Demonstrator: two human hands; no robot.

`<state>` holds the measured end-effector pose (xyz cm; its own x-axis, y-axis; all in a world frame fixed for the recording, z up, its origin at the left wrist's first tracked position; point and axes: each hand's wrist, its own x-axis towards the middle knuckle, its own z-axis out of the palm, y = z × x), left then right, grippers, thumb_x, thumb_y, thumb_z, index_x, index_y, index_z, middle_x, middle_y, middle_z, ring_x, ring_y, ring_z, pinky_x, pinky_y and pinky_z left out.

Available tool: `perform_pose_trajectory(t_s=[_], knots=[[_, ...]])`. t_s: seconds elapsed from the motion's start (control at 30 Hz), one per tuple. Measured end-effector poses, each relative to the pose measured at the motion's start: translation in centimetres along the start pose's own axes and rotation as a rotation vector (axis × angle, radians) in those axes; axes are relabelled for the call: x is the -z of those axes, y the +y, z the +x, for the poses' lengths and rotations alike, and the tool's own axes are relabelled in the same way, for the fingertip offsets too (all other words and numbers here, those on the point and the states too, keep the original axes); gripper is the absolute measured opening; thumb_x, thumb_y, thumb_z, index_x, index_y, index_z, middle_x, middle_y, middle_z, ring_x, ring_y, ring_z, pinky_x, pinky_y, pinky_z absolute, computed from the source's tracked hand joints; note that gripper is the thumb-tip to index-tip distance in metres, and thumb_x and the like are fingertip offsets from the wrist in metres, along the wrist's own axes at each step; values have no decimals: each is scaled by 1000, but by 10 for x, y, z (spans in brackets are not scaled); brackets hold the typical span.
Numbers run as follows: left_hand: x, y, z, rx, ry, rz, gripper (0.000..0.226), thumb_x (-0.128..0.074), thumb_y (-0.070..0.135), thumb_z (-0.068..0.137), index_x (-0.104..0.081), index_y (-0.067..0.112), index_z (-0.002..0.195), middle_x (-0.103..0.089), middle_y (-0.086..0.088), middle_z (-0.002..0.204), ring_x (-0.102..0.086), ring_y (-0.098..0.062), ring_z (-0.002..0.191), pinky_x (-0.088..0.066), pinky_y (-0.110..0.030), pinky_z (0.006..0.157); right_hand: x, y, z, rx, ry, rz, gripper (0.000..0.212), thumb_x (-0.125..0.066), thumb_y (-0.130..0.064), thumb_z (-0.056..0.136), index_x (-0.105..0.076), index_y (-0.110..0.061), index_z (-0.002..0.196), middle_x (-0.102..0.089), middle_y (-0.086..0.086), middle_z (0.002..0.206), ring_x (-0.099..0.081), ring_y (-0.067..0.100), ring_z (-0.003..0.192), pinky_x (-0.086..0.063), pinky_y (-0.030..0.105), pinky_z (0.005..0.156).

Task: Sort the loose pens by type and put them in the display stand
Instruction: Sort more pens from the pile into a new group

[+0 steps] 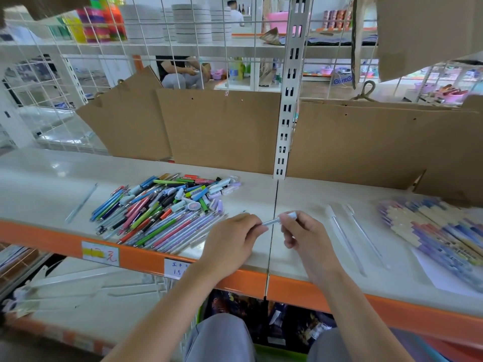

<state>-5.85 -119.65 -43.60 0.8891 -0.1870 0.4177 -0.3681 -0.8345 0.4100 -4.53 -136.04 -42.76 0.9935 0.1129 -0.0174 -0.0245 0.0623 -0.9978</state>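
A heap of loose coloured pens (167,207) lies on the white shelf (47,184), left of centre. Both my hands hold one pale blue-and-white pen (277,220) just above the shelf's front, over the seam between two shelf boards. My left hand (232,239) pinches its lower end; my right hand (300,231) grips its capped upper end. Two clear thin pens (347,231) lie to the right. A packed row of purple and blue pens (431,231) lies at the far right. No display stand can be made out.
Brown cardboard sheets (222,129) stand along the back of the shelf, beside a slotted metal upright (286,113). One clear pen (81,202) lies alone at the left. The shelf's orange front edge (146,257) carries price labels. A white paper sheet (444,275) lies at the right.
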Motion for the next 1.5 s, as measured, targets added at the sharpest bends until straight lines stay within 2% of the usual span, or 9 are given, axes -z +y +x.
perform_pose_trajectory(t_s=[0.27,0.4,0.53,0.63,0.73,0.83,0.93,1.3,1.5], knots=[[-11,6,3,183,-86,-221,27,-48,32,97,-58,26,74,-61,2,66,-49,-12,57,-33,-24,55,1,2,3,41,-20,-151,17,-55,-18,93,-58,-5,83,-48,-8,56,-40,9,52,-35,30,62],[-9,16,4,165,-49,-322,28,-47,29,98,-62,19,76,-57,11,61,-52,-4,61,-37,-21,58,-4,1,1,-43,-94,12,10,-55,-13,93,-60,-9,85,-63,4,78,-51,12,68,-40,25,60],[3,0,4,192,-76,-201,27,-46,34,97,-62,15,87,-59,1,80,-53,-11,72,-36,-22,62,11,-14,12,-82,18,69,9,-49,-9,96,-52,-5,88,-62,5,80,-51,7,55,-35,20,50],[10,-26,0,301,6,27,13,-51,25,95,-61,16,95,-49,5,89,-49,-12,81,-34,-18,66,35,-28,28,-19,106,-302,12,-52,-11,93,-53,-5,83,-58,3,66,-44,4,43,-34,18,45],[9,-34,-6,405,90,85,15,-52,20,94,-60,15,105,-44,3,95,-48,-14,86,-39,-23,74,48,-26,40,6,66,-1000,17,-58,-22,90,-53,-11,77,-54,1,68,-50,14,66,-32,26,60],[5,-32,-5,373,74,173,19,-51,24,93,-58,16,109,-49,-1,102,-45,-14,94,-39,-25,81,52,-19,45,-4,14,-1349,11,-50,-14,88,-46,-13,78,-56,6,81,-52,25,88,-32,28,73],[6,-32,-5,363,64,181,19,-50,28,94,-58,18,108,-53,0,105,-46,-14,99,-39,-24,85,49,-21,47,8,71,-1541,19,-44,-7,90,-47,-6,109,-57,13,115,-52,31,111,-38,28,87],[1,-37,-7,362,139,168,16,-48,27,93,-57,19,102,-53,3,102,-46,-12,96,-39,-23,85,-76,-3,119,427,-253,-1124,28,-44,-6,94,-57,-9,118,-52,8,123,-50,24,113,-36,28,91],[1,-35,-7,355,139,138,12,-50,23,90,-59,18,97,-52,5,96,-46,-11,92,-39,-22,82,-87,1,143,404,-350,-1383,32,-46,-14,97,-51,-14,129,-42,14,126,-37,29,122,-36,33,96]])
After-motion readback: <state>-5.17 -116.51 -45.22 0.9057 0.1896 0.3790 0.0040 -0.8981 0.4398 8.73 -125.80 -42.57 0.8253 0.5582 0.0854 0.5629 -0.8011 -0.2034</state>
